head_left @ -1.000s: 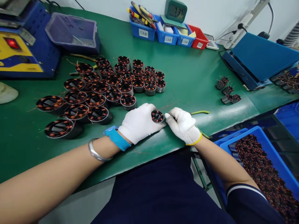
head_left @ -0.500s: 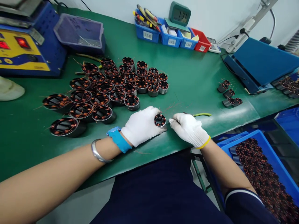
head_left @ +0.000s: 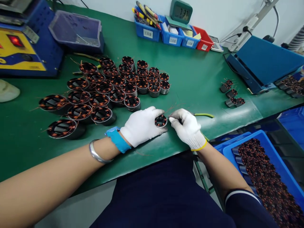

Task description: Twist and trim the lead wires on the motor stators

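Core (head_left: 161, 121) gripped at the bench's front edge

Taking the core as the clock's centre, with noon straight ahead of the person, the left hand (head_left: 142, 125) closes on it from 9 o'clock, thumb and fingers around its side. The right hand (head_left: 186, 126) comes in from 3 o'clock, its thumb and forefinger together just beside the rim; whether a wire end sits between them, I cannot tell. The step looks like fine work on the winding's loose ends. The next move seems to call for a steady left grip and a precise right pinch.

At 4 o'clock, below bench height, a blue crate (head_left: 263, 134) is packed with similar wound cores (head_left: 273, 177). Between 10 and 11, a purple bin (head_left: 66, 28) holds something thin and pale, hard to make out. Near 12, one blue box (head_left: 141, 31) bristles with handled tools (head_left: 147, 14), and its neighbour (head_left: 166, 37) holds white pieces (head_left: 173, 30). Towards 1 stands a red box (head_left: 205, 40), its contents unclear.
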`<action>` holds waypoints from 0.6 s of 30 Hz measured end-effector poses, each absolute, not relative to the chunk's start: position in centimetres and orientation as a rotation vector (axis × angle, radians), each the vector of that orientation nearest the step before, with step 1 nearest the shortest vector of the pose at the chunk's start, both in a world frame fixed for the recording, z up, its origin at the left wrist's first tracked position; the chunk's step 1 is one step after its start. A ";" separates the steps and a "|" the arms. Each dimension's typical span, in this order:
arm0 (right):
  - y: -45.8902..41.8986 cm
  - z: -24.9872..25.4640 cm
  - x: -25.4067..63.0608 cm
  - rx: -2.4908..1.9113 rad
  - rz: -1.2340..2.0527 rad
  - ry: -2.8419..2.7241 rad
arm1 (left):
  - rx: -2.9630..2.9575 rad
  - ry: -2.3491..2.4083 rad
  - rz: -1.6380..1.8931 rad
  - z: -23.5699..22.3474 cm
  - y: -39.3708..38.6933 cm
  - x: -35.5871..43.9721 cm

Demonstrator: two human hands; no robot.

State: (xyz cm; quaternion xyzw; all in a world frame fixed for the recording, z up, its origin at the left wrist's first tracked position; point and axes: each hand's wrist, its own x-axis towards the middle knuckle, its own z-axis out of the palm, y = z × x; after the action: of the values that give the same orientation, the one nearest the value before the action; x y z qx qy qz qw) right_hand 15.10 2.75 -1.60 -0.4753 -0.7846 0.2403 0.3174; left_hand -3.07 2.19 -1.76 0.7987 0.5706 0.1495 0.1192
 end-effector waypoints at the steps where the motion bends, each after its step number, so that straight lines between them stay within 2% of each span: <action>1: 2.4 -1.7 15.5 -1.259 0.627 -2.082 | 2.338 1.654 0.433 -1.6 2.2 -3.1; 7: 1.5 -2.1 16.9 -1.353 0.580 -2.088 | 2.361 1.619 0.437 -1.5 2.3 -3.2; 10: 0.9 -0.7 17.9 -1.453 0.319 -2.036 | 2.379 1.631 0.435 -1.5 2.3 -3.2; 13: -0.3 0.9 17.6 -1.278 0.093 -2.097 | 2.400 1.609 0.429 -1.5 2.4 -3.4; 15: -0.9 1.2 16.6 -1.194 0.212 -2.280 | 2.396 1.578 0.396 -1.4 2.5 -3.5; 18: -0.6 0.2 14.9 -1.399 0.489 -2.378 | 2.371 1.532 0.379 -1.3 2.7 -3.8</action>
State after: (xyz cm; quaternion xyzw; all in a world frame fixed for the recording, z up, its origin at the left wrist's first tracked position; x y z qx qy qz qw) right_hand 14.94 -0.55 0.22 -0.4920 -0.8365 0.1721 0.1692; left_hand -3.77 2.67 -1.33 0.8235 0.5321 0.1317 0.1464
